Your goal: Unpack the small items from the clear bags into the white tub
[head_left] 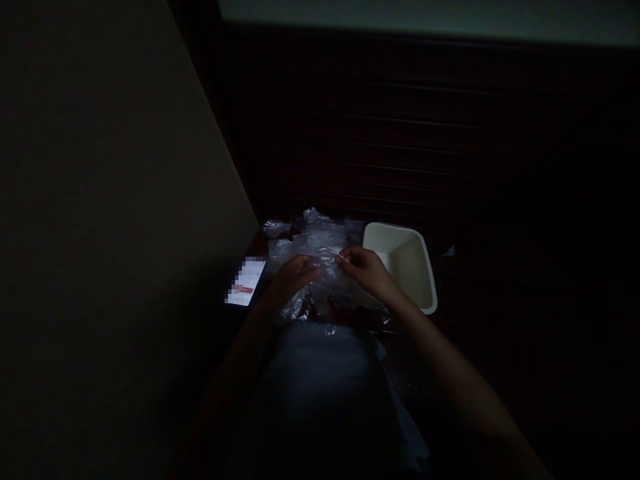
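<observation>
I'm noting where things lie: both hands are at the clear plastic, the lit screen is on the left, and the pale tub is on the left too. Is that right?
Not quite: the pale tub is on the right, by the right hand, as the head view shows. The rest stands.
</observation>
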The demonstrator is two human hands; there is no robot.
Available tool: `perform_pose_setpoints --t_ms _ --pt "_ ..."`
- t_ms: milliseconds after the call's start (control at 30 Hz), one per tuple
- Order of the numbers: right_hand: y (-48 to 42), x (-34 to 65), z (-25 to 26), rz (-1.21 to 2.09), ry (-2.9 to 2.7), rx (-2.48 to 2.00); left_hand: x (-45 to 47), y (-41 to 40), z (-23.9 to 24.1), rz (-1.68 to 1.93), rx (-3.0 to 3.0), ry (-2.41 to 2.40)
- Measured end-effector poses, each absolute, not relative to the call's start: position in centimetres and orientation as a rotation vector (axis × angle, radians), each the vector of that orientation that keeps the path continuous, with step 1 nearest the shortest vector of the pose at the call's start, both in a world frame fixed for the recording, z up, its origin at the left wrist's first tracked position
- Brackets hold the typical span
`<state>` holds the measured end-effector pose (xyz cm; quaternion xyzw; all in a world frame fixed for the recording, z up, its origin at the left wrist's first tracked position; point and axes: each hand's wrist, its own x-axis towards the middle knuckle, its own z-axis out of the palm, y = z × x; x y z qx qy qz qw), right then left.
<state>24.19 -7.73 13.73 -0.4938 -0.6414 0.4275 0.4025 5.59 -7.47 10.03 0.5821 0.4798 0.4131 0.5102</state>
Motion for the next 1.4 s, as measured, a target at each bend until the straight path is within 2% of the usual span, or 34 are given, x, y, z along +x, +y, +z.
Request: perform_pose_setpoints --t_ms 233,500,900,1167,1400 --pt "-7.7 24.5 12.9 1.206 -1.587 -1.214 4.7 -7.2 9.8 1.030 1.300 1.235" --pt "-7.4 23.9 13.3 1.169 -1.510 -1.191 4.9 -7.3 10.2 1.014 1.368 1.218" --pt "-7.5 25.7 12.4 1.119 -1.473 -1.247 6.3 -6.9 10.0 1.191 1.175 1.213" --pt "-6.6 30.6 13.0 1.026 -1.341 -1.351 11.2 -4.0 11.1 1.071 1.143 0.953" --pt "-4.3 36.4 12.1 0.813 -1.434 -1.537 17.0 -2.0 12.1 0.933 1.144 0.970"
